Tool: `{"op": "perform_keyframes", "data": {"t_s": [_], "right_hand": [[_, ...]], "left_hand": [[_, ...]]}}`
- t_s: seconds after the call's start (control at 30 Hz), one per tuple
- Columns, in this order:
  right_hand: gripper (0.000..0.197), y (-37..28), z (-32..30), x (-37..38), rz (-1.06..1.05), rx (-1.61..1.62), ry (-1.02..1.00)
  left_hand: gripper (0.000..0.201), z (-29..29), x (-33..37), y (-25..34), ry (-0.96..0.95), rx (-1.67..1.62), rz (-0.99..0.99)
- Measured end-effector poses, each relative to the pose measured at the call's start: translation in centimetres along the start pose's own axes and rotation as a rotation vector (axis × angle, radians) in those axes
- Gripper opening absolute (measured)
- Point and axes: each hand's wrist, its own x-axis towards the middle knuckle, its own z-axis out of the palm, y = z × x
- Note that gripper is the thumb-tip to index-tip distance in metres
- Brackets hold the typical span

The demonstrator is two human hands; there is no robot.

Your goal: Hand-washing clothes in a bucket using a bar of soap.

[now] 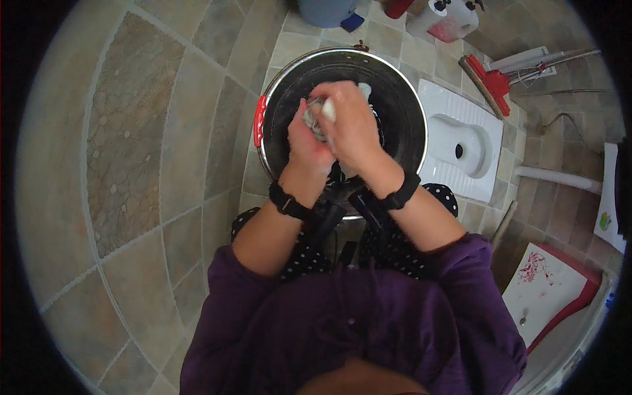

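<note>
Both my hands are over a large dark bucket point(401, 99) with a shiny metal rim and a red grip on its left side. Between them a crumpled whitish cloth point(313, 122) is bunched up. My left hand point(308, 146) cups the cloth from below and the left, fingers curled around it. My right hand point(354, 125) closes over it from the right, and its fingertips press into the bundle. Deeper in the bucket lie more pale and dark pieces, partly hidden under my hands and wrists; I cannot make out what they are.
A white squat toilet point(431, 148) is set in the floor right of the bucket. Beyond it leans a red floor squeegee point(490, 85). A blue bucket point(324, 12) and white jugs point(451, 21) stand at the far side. Tiled wall point(131, 131) rises on the left; a white-and-red cabinet point(546, 289) is lower right.
</note>
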Motion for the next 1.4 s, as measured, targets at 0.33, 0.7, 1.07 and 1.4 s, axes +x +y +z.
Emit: {"op": "perform_keyframes", "data": {"t_s": [0.33,0.7,1.07,1.4], "right_hand": [[0.045,5.6,-2.4,-2.5,0.966,1.209,-0.27],[0.032,2.2,-5.0,-1.5,0.206,0.146,-0.1],[0.047,3.6,-2.6,-1.7,-0.097,-0.016,-0.151],[0.057,6.0,-2.8,-1.0,0.403,0.135,0.046]], "left_hand": [[0.028,-1.1,-0.3,0.4,-0.342,0.082,0.018],[0.05,-1.1,-0.1,-1.0,0.011,0.271,-0.17],[0.045,-1.0,-1.6,-2.5,-0.251,0.188,-0.239],[0.046,-1.8,-1.3,-1.4,-0.353,0.175,-0.257]]}}
